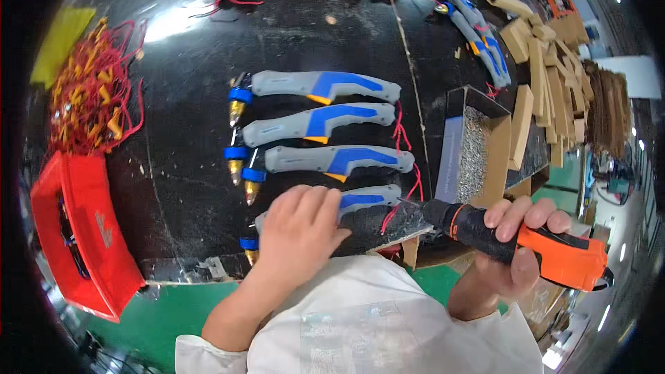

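Left hand (299, 230) curled, right hand (514, 273) gripping screwdriver (564, 261)

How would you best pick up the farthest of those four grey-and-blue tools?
Probably around the middle of the far tool, coming down from above, squeezing its long sides. It lies crosswise on the table, its body long and slim, with a narrow gap before the next tool. I'd avoid the left end, where the gold tip bends off sideways.

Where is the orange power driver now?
In the head view, the power driver is at lower right, in the right hand, its tip by the lowest grey-and-blue tool.
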The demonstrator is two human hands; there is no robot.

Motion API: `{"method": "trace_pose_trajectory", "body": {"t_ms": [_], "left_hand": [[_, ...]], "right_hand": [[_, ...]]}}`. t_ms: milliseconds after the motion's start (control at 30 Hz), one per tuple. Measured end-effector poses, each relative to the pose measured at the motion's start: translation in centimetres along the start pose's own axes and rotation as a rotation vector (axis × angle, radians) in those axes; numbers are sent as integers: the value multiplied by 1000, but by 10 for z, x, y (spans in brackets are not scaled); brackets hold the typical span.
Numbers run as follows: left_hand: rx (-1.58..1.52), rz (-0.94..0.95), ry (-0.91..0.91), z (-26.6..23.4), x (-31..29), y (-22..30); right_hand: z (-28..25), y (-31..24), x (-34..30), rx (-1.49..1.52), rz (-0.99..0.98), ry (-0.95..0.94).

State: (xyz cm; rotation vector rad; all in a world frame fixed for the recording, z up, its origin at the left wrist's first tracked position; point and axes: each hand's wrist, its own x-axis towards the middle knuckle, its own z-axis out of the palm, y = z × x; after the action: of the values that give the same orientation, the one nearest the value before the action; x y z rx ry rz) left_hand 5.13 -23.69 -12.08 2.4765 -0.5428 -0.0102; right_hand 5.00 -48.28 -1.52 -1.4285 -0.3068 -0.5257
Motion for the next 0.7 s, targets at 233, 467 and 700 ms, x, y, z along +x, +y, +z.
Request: {"method": "trace_pose_trajectory", "body": {"t_ms": [233, 467, 700], "left_hand": [[35, 127, -51, 52, 33, 13], [37, 118, -7, 54, 31, 14], [64, 110, -27, 51, 33, 15]], "right_hand": [[-21, 18, -4, 9, 20, -66], [-25, 36, 2, 79, 76, -64], [-9, 65, 92, 255, 161, -787]]}}
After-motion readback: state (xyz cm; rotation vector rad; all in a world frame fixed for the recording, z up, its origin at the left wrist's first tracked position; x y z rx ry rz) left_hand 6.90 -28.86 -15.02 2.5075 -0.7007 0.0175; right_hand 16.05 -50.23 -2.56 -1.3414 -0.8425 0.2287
